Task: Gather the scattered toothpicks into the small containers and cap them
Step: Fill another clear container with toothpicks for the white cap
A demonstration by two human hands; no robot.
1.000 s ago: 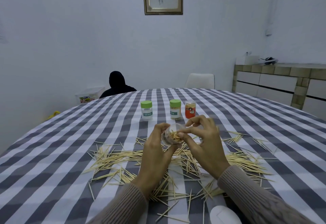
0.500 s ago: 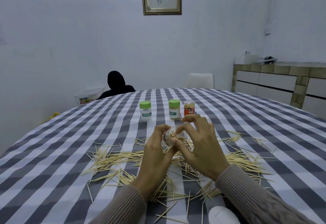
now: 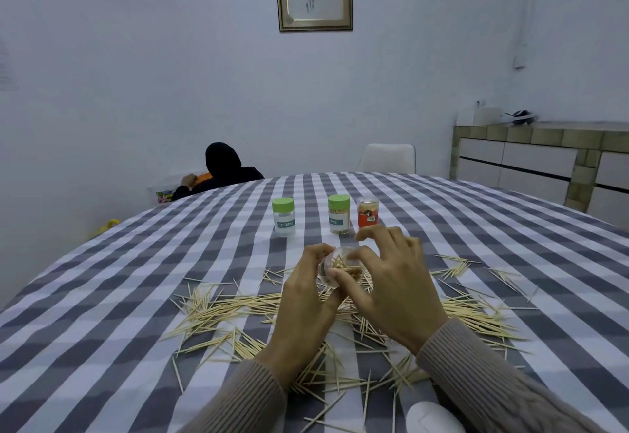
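My left hand grips a small clear container tilted above the table, its mouth facing right, with toothpicks inside. My right hand is at that mouth, thumb and forefinger pinching toothpicks there, the other fingers spread. Scattered toothpicks lie in a wide heap on the checked tablecloth under and around both hands. Farther back stand a green-capped clear container, a green-capped container full of toothpicks and a red-labelled clear-capped container.
The round table has a grey-and-white checked cloth. A white rounded object sits at the near edge. A person in black crouches beyond the table's far left. A white chair and a sideboard stand behind.
My right hand's fingers have spread out and its thumb and forefinger have slid down to the container's mouth. The container has stayed in my left hand.
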